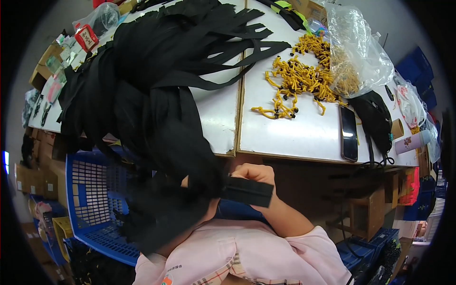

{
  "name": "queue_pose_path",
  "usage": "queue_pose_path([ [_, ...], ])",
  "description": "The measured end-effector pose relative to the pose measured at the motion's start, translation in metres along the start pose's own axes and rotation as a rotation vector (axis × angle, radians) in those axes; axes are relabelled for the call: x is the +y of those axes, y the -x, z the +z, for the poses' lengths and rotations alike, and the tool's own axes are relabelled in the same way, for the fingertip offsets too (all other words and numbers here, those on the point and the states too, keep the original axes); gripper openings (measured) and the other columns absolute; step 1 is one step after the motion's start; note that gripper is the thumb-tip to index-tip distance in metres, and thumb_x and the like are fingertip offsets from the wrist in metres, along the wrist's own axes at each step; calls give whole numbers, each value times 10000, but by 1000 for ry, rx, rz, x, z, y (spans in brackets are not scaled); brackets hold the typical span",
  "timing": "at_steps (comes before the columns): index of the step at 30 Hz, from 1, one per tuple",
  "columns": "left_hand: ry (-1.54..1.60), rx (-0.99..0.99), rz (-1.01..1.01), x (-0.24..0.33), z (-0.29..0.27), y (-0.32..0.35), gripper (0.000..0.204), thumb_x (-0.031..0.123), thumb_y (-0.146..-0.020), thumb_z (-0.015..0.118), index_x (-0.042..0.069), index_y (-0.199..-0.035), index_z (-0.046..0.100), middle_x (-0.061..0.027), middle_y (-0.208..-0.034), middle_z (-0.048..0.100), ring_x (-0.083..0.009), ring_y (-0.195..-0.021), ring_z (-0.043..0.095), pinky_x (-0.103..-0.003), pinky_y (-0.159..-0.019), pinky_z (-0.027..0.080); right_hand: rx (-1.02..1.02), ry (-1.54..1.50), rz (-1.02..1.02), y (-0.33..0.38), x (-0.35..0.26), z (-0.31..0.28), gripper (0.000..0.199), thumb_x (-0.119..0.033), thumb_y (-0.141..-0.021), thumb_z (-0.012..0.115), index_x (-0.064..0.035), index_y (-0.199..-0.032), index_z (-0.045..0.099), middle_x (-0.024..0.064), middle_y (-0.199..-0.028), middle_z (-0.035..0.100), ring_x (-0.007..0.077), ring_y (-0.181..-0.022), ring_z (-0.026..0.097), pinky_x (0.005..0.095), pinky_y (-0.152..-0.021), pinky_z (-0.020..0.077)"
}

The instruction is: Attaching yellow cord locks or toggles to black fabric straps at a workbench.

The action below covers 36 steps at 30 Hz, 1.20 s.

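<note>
Your right hand [254, 176] pinches the end of one black strap [247, 191], held below the near edge of the white table [304, 133]. The strap end lies nearly level, its long axis running left to right, its cut end pointing to your right. Your left hand [186, 182] is mostly hidden behind the hanging straps, so I cannot tell whether it grips anything. A big heap of black straps [152, 80] spills off the table's left half and hangs into your lap; there are too many to count. On the right half lie a pile of yellow cords [299, 78], one clear plastic bag [354, 52] and one phone [349, 133]. One blue basket [92, 190] sits low at your left. The table strip between the straps and the phone is bare.
</note>
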<state>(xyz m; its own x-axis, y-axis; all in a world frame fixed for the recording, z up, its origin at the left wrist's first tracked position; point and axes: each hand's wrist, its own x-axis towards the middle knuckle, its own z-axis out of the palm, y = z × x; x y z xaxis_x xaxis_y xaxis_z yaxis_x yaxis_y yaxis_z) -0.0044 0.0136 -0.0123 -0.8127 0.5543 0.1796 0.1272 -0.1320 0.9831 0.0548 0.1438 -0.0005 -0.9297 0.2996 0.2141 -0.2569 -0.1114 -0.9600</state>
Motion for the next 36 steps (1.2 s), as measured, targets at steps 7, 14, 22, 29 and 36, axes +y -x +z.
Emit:
queue_pose_path([
  [7, -196, -163, 525, 2, 6, -10, 274, 37, -617, 627, 16, -888, 591, -84, -783, 565, -186, -723, 544, -262, -628, 422, 35, -444, 579, -2, 4, -8, 114, -39, -750, 494, -5, -660, 556, -10, -605, 531, 26, -544, 439, 167, -512, 363],
  [14, 482, 94, -501, 9, 7, -15, 211, 126, -716, 628, 33, -879, 533, -42, -773, 538, -141, -674, 517, -263, -597, 433, 508, 1356, -280, -54, -4, -62, 134, -109, -730, 550, -20, -830, 548, 95, -778, 493, 260, -688, 514, 359, -568, 442],
  [22, 500, 144, -456, 14, 15, -15, 252, 60, -713, 646, 28, -938, 536, -35, -897, 539, -127, -816, 509, -241, -714, 432, 412, 1120, -161, -48, -2, -68, 104, -68, -769, 517, -31, -864, 540, 85, -771, 523, 223, -691, 546, 289, -576, 456],
  [29, 245, 48, -296, 9, 11, -11, 292, 144, -754, 630, 9, -993, 529, -30, -936, 541, -112, -840, 497, -220, -738, 411, -9, 67, -15, -12, -18, -19, 162, 84, -694, 600, 25, -838, 552, 51, -803, 512, 89, -648, 535, 185, -549, 440],
  [36, 224, -50, -207, 13, 12, -13, 256, 127, -769, 609, 13, -988, 542, -36, -938, 558, -121, -845, 515, -231, -756, 414, -45, -1, -58, -10, -14, -19, 195, 105, -666, 608, 1, -830, 591, 48, -823, 503, 91, -670, 521, 192, -549, 431],
])
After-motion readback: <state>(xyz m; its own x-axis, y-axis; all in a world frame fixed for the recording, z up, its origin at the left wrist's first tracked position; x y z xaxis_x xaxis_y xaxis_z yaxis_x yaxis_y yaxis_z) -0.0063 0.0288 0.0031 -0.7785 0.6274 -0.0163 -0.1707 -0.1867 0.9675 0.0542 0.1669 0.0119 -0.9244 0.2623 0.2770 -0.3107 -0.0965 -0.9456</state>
